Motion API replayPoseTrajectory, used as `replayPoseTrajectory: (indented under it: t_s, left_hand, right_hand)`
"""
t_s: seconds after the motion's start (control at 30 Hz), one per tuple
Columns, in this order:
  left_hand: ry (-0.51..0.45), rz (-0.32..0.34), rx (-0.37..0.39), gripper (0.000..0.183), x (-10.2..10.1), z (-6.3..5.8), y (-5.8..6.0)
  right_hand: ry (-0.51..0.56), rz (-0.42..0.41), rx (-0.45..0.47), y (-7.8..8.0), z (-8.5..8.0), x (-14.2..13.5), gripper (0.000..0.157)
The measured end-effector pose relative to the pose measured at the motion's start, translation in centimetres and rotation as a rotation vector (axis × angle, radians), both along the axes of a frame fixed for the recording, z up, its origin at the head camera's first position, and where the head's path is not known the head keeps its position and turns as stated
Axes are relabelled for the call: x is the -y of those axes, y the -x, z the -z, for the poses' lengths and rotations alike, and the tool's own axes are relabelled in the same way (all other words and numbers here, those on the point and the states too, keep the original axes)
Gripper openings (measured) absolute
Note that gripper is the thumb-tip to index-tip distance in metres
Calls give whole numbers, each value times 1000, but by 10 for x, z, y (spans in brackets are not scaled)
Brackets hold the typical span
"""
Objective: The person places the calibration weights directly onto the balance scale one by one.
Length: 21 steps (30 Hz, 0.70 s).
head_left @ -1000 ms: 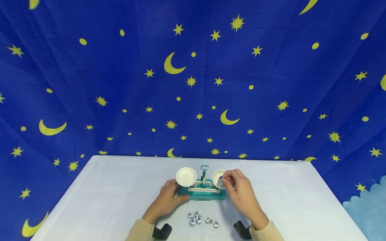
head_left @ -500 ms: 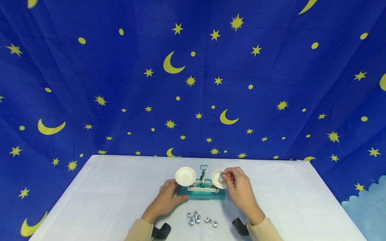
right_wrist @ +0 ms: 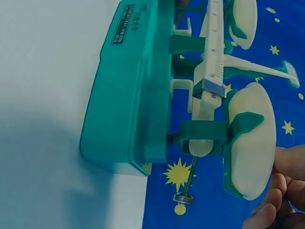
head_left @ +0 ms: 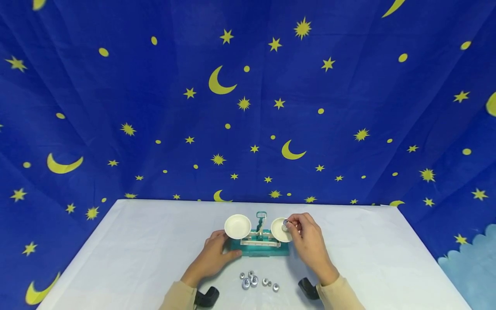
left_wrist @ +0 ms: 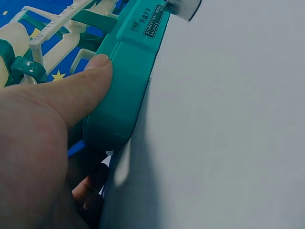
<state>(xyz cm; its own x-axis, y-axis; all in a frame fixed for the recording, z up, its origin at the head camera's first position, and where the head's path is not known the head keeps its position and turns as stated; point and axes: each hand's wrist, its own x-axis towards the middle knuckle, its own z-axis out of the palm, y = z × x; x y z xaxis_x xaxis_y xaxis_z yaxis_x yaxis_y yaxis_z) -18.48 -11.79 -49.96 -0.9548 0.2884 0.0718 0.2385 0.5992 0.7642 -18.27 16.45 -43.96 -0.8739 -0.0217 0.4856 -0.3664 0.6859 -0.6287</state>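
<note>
Creased starry cloth (head_left: 174, 112); right hand (head_left: 311, 244) pinches metal weight (head_left: 285, 226), left hand (head_left: 213, 258) grips plastic base (head_left: 263, 251).

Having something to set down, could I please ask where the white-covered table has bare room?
The white-covered table is bare between its left edge and the left hand, and between its right edge and the right hand. The middle is crowded: both hands are at the teal plastic balance with round white pans, and silver metal weights sit in front.

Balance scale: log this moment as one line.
left hand: grips teal base | right hand: pinches metal weight at right pan, contact unclear | seven other weights: on white table, nearer the person
</note>
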Motion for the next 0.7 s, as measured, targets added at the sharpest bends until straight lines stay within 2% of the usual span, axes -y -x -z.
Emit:
replayPoseTrajectory:
  t_s: [0.47, 0.7]
  left_hand:
    - [-9, -1, -3, 78, 0, -1, 0]
    - [-9, 4, -7, 79, 1, 0, -1]
  right_hand:
    - [20, 10, -15, 2, 4, 0, 6]
    - [24, 5, -65, -1, 1, 1, 15]
